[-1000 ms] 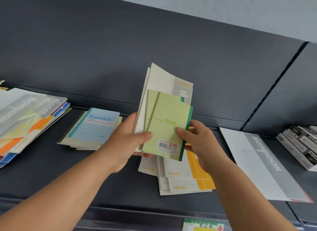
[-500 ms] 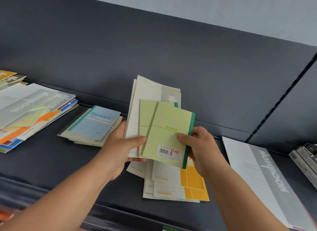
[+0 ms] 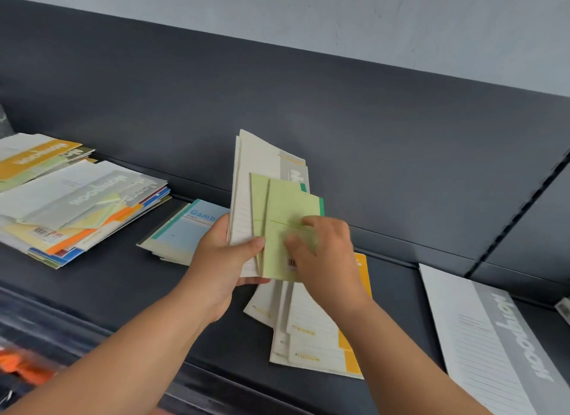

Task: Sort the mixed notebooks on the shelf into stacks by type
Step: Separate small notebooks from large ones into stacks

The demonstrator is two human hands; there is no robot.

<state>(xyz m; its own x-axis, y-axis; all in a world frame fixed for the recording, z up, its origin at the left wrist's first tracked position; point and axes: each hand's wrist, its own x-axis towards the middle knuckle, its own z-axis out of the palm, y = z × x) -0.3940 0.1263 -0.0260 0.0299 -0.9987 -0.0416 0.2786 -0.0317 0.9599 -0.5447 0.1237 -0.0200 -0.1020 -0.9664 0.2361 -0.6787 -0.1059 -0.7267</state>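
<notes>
The dark shelf [image 3: 92, 279] serves as the sorting surface, with like kinds laid apart from one another. A large grey-and-white notebook [image 3: 493, 337] lies alone at the right, and a tall mixed pile [image 3: 77, 204] waits at the left. A yellow-edged stack [image 3: 320, 337] sits under the hands, and a blue Gambit stack [image 3: 182, 232] lies just left of them. Above the yellow-edged stack the left hand [image 3: 222, 263] holds a bundle [image 3: 243, 217] upright and fanned, probably so each cover can be read. It has tall white notebooks [image 3: 256, 174] behind and two green notebooks [image 3: 287, 211] in front. Its fingers are clamped on the bundle's lower edge, thumb across the front. The right hand [image 3: 330, 257] lies over the front green notebook, seemingly to draw it out; motion blur hides whether its fingers pinch or merely press.
</notes>
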